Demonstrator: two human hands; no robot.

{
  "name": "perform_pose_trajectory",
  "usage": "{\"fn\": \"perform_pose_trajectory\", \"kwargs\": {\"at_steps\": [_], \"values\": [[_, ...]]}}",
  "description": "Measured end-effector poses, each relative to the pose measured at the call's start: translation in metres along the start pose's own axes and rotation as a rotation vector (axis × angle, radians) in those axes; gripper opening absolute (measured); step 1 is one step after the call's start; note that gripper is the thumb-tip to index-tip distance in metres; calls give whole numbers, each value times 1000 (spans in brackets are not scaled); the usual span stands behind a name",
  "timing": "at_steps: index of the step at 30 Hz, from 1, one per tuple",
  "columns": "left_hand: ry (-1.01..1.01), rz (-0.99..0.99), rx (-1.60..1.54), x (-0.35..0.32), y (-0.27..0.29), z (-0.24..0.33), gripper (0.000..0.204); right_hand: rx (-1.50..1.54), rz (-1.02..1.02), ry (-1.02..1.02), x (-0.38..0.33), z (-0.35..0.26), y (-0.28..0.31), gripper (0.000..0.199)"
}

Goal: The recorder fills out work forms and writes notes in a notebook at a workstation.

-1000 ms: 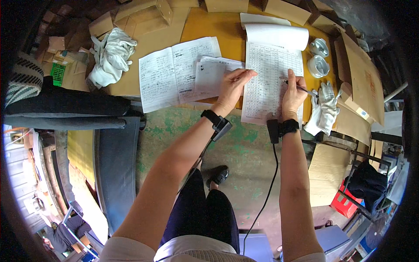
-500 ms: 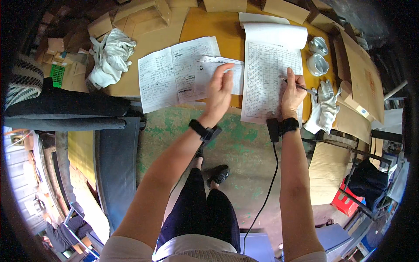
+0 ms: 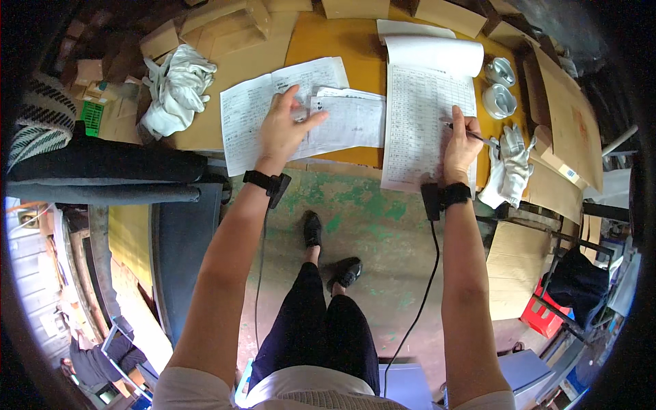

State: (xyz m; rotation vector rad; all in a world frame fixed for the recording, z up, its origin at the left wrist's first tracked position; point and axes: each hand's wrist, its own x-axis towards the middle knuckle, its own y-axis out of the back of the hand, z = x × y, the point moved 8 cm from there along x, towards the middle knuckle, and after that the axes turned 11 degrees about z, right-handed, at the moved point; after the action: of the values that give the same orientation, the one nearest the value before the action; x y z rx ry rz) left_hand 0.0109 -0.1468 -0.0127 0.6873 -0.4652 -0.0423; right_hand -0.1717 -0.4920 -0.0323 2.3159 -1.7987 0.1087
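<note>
My left hand (image 3: 283, 128) lies flat, fingers spread, on a printed sheet (image 3: 270, 109) and touches the edge of a smaller paper (image 3: 352, 121) that overlaps it. My right hand (image 3: 463, 142) is closed around a pen (image 3: 478, 138), its tip on a long lined notepad (image 3: 427, 109) with its top page folded back. Both papers and the pad rest on a yellow table top (image 3: 342, 37). Each wrist wears a black band with a cable running down.
White work gloves (image 3: 509, 167) lie right of the pad, two metal lids (image 3: 500, 85) above them. A bundle of white cloth (image 3: 176, 89) sits at the left among cardboard boxes (image 3: 225, 20). Cardboard sheets (image 3: 567, 116) fill the right. A green-stained floor (image 3: 369, 219) lies below.
My left hand has slid leftward from the notepad's edge, across the small paper, onto the large printed sheet. My right hand has stayed on the pad with the pen.
</note>
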Motion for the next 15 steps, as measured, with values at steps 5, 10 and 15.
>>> {"fn": "perform_pose_trajectory", "kwargs": {"at_steps": [5, 10, 15], "values": [[-178, -89, 86, -11, -10, 8, 77, 33, 10, -17, 3, 5, 3, 39], [-247, -27, 102, -16, -5, 11, 75, 263, 7, -108, 6, 5, 0, 41], [-265, -13, 75, -17, -6, 14, 70, 357, 9, -266, 17, 4, 6, 37]]}}
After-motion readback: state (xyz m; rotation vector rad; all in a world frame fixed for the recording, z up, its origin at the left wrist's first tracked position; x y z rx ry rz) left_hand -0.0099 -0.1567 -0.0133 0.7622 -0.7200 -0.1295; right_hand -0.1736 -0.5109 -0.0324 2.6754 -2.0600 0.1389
